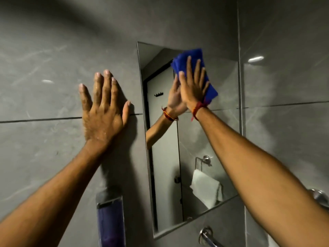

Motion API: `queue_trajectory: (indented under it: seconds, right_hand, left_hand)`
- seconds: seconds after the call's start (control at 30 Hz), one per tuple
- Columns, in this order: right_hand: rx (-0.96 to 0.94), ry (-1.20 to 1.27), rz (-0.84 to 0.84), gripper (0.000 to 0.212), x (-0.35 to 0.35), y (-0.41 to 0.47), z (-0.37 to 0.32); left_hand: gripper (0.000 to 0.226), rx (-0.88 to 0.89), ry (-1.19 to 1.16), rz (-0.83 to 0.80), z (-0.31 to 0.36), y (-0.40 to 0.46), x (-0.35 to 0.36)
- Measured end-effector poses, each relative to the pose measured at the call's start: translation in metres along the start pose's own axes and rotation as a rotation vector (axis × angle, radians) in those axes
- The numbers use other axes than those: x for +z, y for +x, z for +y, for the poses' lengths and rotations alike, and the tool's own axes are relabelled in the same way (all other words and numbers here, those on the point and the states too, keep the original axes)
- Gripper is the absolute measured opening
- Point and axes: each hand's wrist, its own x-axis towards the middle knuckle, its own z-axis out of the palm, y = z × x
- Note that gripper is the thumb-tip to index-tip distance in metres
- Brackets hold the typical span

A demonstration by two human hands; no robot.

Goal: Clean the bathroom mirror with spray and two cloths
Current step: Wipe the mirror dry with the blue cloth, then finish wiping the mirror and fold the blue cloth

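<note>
Two hands, one cloth, one mirror. The right hand, fingers spread flat, presses the blue cloth against the upper mirror. Left of it, the left hand lies spread on the wall (empty). Below that hand hangs one dispenser holding purple liquid.

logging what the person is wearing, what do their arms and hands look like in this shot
Both forearms are bare, with no sleeves in view and no gloves. The right hand has a red and orange thread band tied round the wrist, with a loose end hanging down. The left hand has nothing on its wrist and no rings that can be seen; its back looks wet and shiny.
</note>
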Motion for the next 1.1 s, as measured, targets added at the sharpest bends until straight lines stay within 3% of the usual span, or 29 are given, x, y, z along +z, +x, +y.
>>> queue_trajectory:
  seconds: [0.17, 0.33, 0.43, 0.5, 0.57, 0.63, 0.73, 0.83, 0.93, 1.03, 1.1]
  right_hand:
    - [-0.369, -0.224, 0.029, 0.063, 0.030, -0.058, -0.051]
    - [-0.579, -0.282, -0.079, 0.066, 0.046, -0.165, 0.001]
    - [-0.570, -0.279, -0.190, 0.064, 0.055, -0.253, 0.043]
    - [-0.318, -0.228, -0.183, 0.058, 0.060, -0.309, 0.067]
    - [0.102, -0.063, -0.068, 0.055, 0.065, -0.356, 0.080]
    - [0.583, 0.323, 0.055, 0.053, 0.060, -0.394, 0.081]
    - [1.110, 0.809, 0.168, 0.055, 0.047, -0.446, 0.074]
    - [1.426, 1.066, 0.072, 0.057, 0.030, -0.495, 0.068]
    - [1.625, 1.293, -0.177, 0.061, 0.005, -0.541, 0.057]
    - [1.689, 1.338, -0.392, 0.054, -0.023, -0.592, 0.044]
    - [1.716, 1.346, -0.511, 0.058, -0.035, -0.632, 0.036]
  left_hand:
    - [0.075, 0.013, 0.006, -0.028, -0.001, -0.001, -0.004]
    - [0.073, 0.001, -0.021, -0.054, 0.001, -0.003, -0.007]
    - [0.073, 0.002, -0.022, -0.071, 0.000, -0.001, -0.010]
    - [0.073, -0.001, -0.016, -0.097, 0.000, 0.000, -0.015]
    - [0.073, -0.005, -0.020, -0.132, 0.001, -0.001, -0.021]
    - [0.075, -0.006, -0.039, -0.200, 0.000, -0.002, -0.030]
    - [0.074, 0.037, -0.076, -0.320, 0.000, -0.014, -0.046]
    - [0.068, 0.094, -0.233, -0.399, 0.016, -0.055, -0.068]
    - [0.050, 0.061, -0.689, -0.533, 0.032, -0.144, -0.096]
    - [0.025, -0.036, -0.840, -0.857, 0.033, -0.265, -0.123]
    - [0.028, -0.256, -0.747, -1.129, 0.026, -0.352, -0.138]
